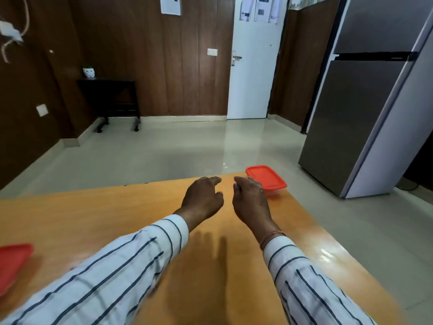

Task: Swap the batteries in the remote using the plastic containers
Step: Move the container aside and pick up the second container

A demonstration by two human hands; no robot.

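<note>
A clear plastic container with a red lid [267, 179] stands closed at the far right corner of the wooden table [93, 221]. A second red lid or container [13, 263] shows partly at the left edge. My left hand [202, 198] and my right hand [249, 200] hover side by side above the table's far middle, fingers loosely curled, nothing in either. My right hand is just left of the far container, partly in front of it. No remote or batteries are in view.
Beyond the table's far edge lies a tiled floor. A grey refrigerator [365, 102] stands at the right, a white door [253, 66] at the back, and a small dark side table [112, 99] against the brown wall.
</note>
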